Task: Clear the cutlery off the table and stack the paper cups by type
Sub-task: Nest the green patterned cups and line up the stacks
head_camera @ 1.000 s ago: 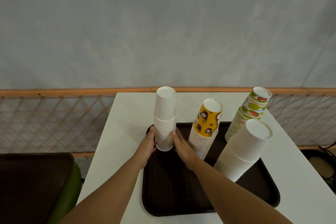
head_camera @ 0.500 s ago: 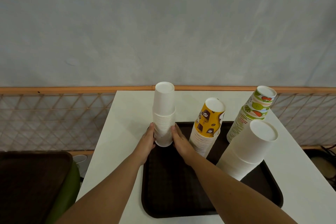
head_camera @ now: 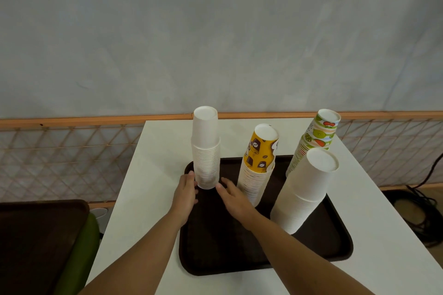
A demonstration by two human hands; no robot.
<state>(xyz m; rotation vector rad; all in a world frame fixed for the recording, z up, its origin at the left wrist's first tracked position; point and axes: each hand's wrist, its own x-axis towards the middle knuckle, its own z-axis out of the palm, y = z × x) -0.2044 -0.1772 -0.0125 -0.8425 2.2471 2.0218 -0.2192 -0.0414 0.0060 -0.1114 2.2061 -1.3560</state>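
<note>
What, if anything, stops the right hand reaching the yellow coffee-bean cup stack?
Probably nothing, so yes: the right hand lies open just left of the yellow coffee-bean cup stack, with only bare tray between.

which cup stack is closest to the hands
The narrow white stack, far left on the tray: the left hand and right hand flank its base. The others stand farther right.

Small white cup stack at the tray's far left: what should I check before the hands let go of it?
1. Small plain white paper-cup stack upright: ok.
2. Its base inside the dark brown plastic tray: ok.
3. Left hand and right hand flank the base, fingers straight: ok.
4. Yellow coffee-print cup stack, fruit-print cup stack, large white cup stack kept separate: ok.
5. Whether those three lean or the lens bends them: cannot tell.
</note>
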